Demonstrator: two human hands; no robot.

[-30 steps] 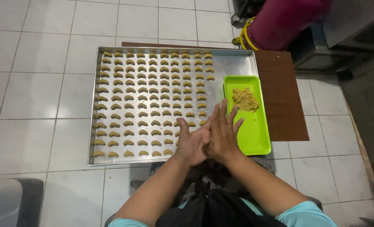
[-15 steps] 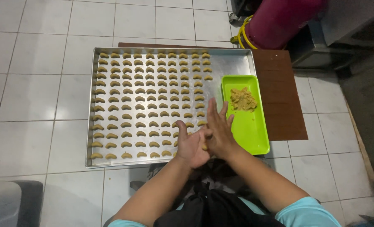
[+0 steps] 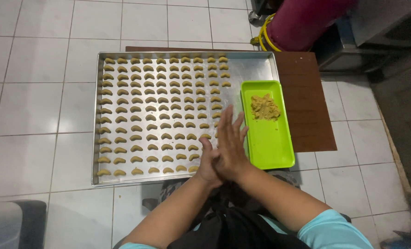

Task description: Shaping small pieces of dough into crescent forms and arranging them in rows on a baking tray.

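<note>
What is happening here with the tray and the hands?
A person presses the left hand and right hand palm to palm over the near edge of a large silver metal baking tray. Whether anything lies between the palms is hidden. Rows of small crescent-shaped dough pieces fill most of the tray. Beside it, a bright green rectangular plastic tray holds a lump of dough.

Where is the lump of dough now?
In the head view, the lump of dough lies at the far end of the green tray, right of the metal baking sheet.
</note>
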